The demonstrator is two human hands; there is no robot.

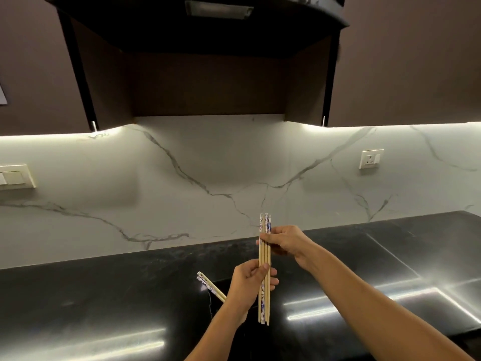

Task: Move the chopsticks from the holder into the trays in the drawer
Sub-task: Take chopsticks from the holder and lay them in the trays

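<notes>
Wooden chopsticks (264, 256) stand upright; my right hand (285, 243) pinches them above, my left hand (248, 284) just below, fingers curled round them.

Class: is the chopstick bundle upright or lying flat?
Upright: the chopstick bundle stands vertical, left hand gripping low, right hand gripping higher.

A bundle of chopsticks (264, 256), pale wood with blue-and-white patterned ends at top and bottom, stands upright, 12 to 6 o'clock, pinched high by the right hand (285, 243) and gripped midway by the left hand (247, 286). At its 9 o'clock, two more chopsticks (210, 286) slant toward 10 o'clock
</notes>
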